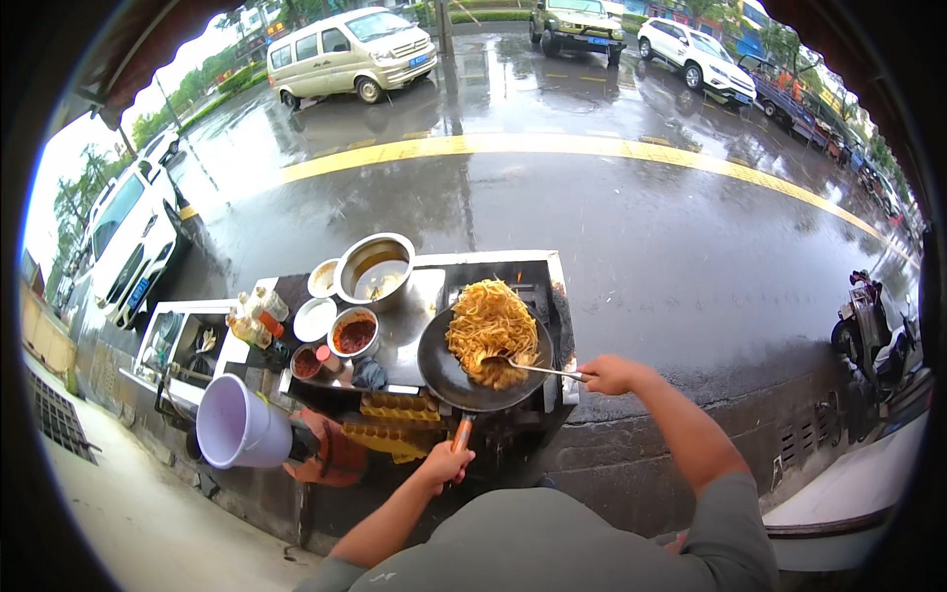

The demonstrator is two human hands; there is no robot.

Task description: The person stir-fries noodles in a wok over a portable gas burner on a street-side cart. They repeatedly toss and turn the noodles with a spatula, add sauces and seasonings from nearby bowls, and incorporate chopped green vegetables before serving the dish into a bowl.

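Note:
My left hand [444, 466] grips the orange-brown handle [463, 433] of a dark wok [444, 362]. The wok rests over a burner at the right end of a street cooking stand [423, 292]. A heap of browned noodles [492, 325] fills its far and right side. My right hand [612, 374] holds the end of a long metal ladle [544, 368] from the right. The ladle's bowl is partly sunk in the near part of the noodles. A small orange flame [519, 277] shows just beyond the wok.
Left of the wok stand a deep metal pot [376, 248], a bowl of red chili sauce [355, 334], a white bowl [314, 320] and several bottles [255, 318]. A lilac bucket [240, 425] and yellow egg trays [392, 433] are nearer me. Wet road with vehicles lies beyond.

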